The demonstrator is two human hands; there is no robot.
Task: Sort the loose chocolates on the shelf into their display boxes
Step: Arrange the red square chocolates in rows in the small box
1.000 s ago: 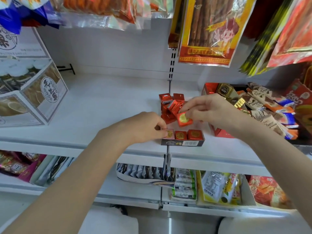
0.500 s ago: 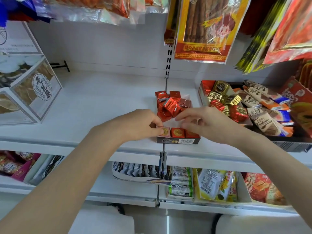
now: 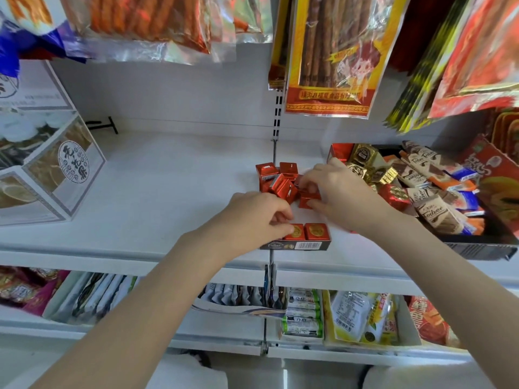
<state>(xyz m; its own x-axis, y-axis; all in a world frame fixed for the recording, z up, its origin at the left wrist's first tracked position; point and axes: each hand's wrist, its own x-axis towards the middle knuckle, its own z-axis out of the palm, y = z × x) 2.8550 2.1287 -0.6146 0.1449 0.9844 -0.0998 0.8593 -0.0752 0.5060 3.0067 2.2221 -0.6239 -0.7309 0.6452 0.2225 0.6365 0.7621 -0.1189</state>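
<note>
Fingers of my left hand [image 3: 254,217] curl down onto the left end of the small dark cardboard display box [image 3: 297,244] at the front edge of the white metal shelf [image 3: 168,192], pinching at the leftmost of the red foil-wrapped square chocolates with gold medallions [image 3: 316,231] seated in it; two of those squares show beside my fingertips, lying flat and touching each other. My right hand [image 3: 334,192] reaches further back to the loose heap of red foil chocolate cubes [image 3: 278,181] lying jumbled on the shelf behind the box, and its thumb and fingers grip one red cube [image 3: 307,198] at the near right side of the heap. To the right, just beside my right wrist, sits a wide black tray [image 3: 477,245] filled with mixed gold, red and brown-and-white wrapped sweets. At the far left of the shelf stands a large white printed carton [image 3: 47,175]. Clear bags of snack sticks [image 3: 328,54] hang overhead.
</note>
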